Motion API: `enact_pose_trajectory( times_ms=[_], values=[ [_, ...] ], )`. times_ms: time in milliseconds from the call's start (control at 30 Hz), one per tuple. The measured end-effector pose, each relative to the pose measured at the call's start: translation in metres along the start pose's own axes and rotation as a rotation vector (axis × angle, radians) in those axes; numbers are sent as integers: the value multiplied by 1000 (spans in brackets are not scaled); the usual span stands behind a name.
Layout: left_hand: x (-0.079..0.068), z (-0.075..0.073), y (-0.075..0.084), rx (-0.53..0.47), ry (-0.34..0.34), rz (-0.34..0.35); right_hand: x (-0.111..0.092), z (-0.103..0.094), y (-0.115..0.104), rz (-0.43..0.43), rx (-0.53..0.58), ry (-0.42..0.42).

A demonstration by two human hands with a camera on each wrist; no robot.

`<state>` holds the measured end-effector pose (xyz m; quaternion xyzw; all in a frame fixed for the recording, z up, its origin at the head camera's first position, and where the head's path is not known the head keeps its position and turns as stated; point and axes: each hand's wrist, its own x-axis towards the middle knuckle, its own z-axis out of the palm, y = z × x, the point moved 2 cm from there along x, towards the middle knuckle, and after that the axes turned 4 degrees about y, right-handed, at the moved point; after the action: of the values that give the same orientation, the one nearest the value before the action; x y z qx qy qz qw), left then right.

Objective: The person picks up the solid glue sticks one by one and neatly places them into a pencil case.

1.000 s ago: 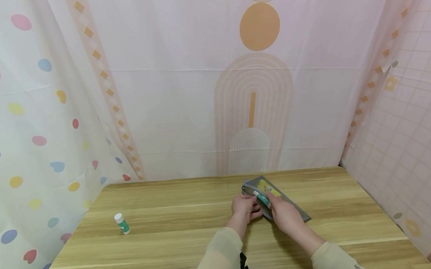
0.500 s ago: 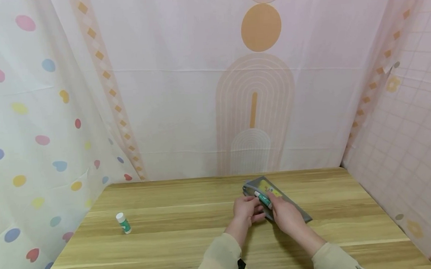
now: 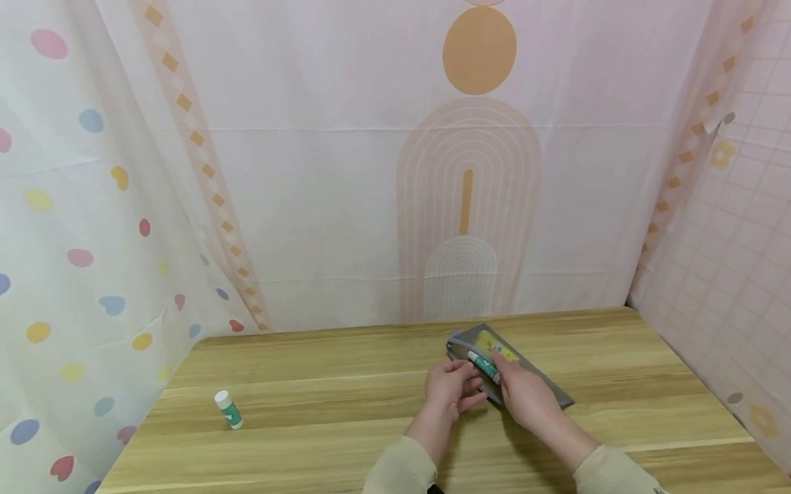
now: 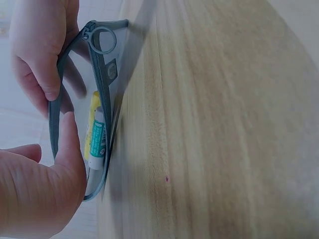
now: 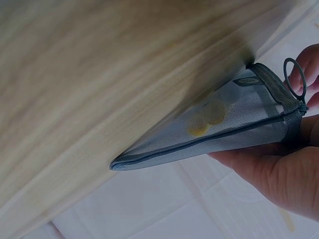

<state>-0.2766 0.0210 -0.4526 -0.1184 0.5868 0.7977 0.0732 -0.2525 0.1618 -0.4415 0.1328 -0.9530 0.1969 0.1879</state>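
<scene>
A grey mesh zip pouch (image 3: 562, 397) lies slanted on the table under both hands, its zipper opening spread apart. My right hand (image 3: 528, 397) grips the raised edge of the opening, with the thumb on one side and fingers on the other. My left hand (image 3: 445, 388) pinches the same edge farther along, its other fingers extended to the right. Between the hands a green and white glue stick (image 4: 97, 139) shows inside the opening, next to something yellow (image 4: 88, 134). A zipper pull ring (image 4: 102, 41) hangs at one end of the opening.
A second green and white glue stick (image 3: 229, 411) stands at the left of the wooden table (image 3: 325, 456). Patterned curtains (image 3: 321, 206) enclose the table at the back and on both sides.
The left forearm has shifted slightly to the left. Both hands keep their hold on the pouch, and the glue stick in it stays in place.
</scene>
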Motion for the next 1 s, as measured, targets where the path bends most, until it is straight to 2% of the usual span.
enact_pose_trajectory(
  times_ms=[667, 1000],
  values=[
    [-13, -8, 5, -80, -53, 8, 1, 2, 3, -1, 6, 7],
    [-23, -12, 11, -107, -56, -2, 1, 4, 2, 5, 16, 10]
  ],
)
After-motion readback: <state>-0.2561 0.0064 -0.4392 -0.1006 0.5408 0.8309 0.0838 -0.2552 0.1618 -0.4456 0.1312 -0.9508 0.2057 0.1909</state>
